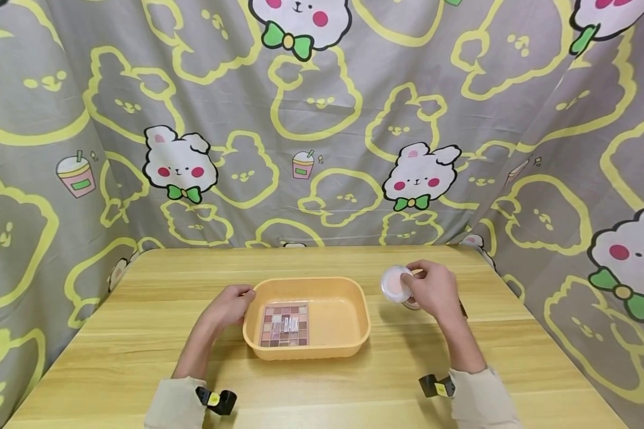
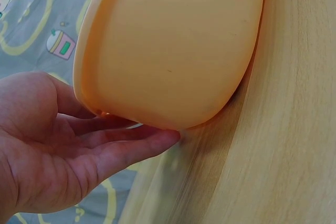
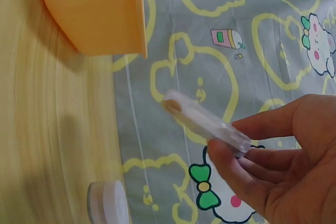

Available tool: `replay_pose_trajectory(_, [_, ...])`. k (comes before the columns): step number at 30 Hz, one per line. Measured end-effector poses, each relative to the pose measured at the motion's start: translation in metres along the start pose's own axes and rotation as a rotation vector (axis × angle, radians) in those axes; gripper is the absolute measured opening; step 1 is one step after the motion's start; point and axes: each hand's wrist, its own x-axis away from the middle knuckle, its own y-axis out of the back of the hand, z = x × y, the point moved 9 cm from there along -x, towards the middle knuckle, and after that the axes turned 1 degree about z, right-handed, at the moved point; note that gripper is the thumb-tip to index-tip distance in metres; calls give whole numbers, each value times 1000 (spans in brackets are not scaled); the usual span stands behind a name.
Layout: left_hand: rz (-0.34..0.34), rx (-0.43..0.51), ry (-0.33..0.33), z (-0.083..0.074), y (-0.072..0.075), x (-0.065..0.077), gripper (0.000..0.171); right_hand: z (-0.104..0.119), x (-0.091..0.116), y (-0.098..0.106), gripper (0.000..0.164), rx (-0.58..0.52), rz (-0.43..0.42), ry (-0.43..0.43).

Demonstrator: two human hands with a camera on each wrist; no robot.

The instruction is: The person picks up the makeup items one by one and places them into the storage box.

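Observation:
A shallow yellow-orange plastic basin (image 1: 327, 353) sits on the table, with a square eyeshadow palette (image 1: 284, 325) lying flat in its left half. My left hand (image 1: 231, 305) holds the basin's left end near the far corner; in the left wrist view its fingers (image 2: 142, 148) lie along the outer wall. To the right of the basin, my right hand (image 1: 432, 289) pinches a round, clear-edged powder compact (image 1: 394, 284) between thumb and fingers, raised above the table. The right wrist view shows this compact (image 3: 202, 119) edge-on. Beneath it, another round case (image 3: 113, 203) stands on the table.
A small dark item (image 1: 463, 308) shows partly behind the right wrist. The wooden table (image 1: 311, 399) ends at a grey patterned curtain (image 1: 349, 119) along the back and sides. A black wrist camera (image 1: 217, 400) is strapped at each sleeve.

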Motion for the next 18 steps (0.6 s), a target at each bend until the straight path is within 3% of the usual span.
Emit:
replay_pose_trajectory(7, [10,25,1,-1,-1,1,45,10,1,-12,30,-105,-3,-2])
replay_pose_trajectory(18, [9,13,6,0,-1,0,45,26,5,-42,28,-188,84,11])
